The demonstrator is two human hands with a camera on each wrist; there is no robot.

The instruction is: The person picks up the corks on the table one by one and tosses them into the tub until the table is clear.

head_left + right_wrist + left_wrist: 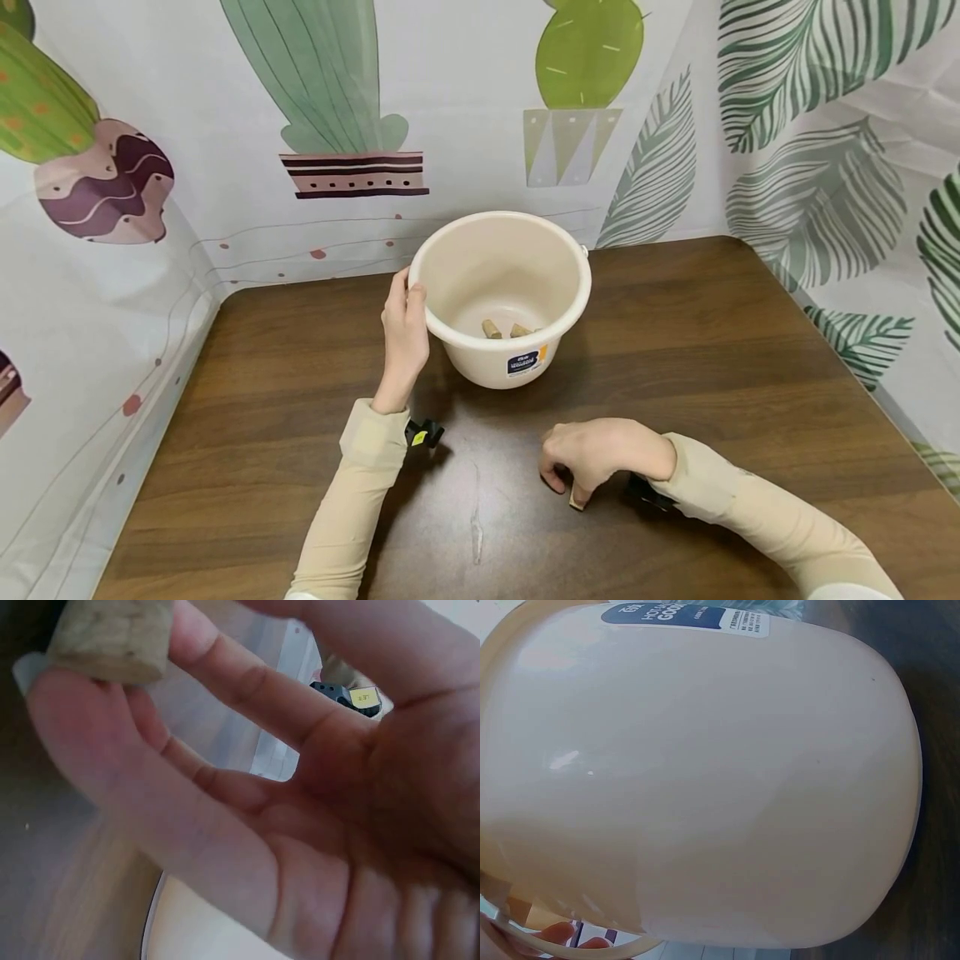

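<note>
A cream plastic bucket (pixel 495 362) stands toward the back of the table, with a dark blue label on its front. My left hand (pixel 405 329) grips the left side of its rim. The bucket's wall (pixel 705 780) fills most of the left wrist view, where only a few fingertips (pixel 555 931) show at the bottom left. Two corks lie inside on the bottom, a left cork (pixel 491 329) and a right cork (pixel 520 331). Low over the table in front of the bucket, my right hand (pixel 600 450) pinches another cork (pixel 112 637) between thumb and fingers.
The brown wooden table (pixel 300 375) reaches back to a cloth wall (pixel 472 100) printed with cacti and leaves. A thin pale strip or mark (pixel 476 533) shows on the tabletop between the arms. Each wrist carries a small black device, such as the left one (pixel 425 433).
</note>
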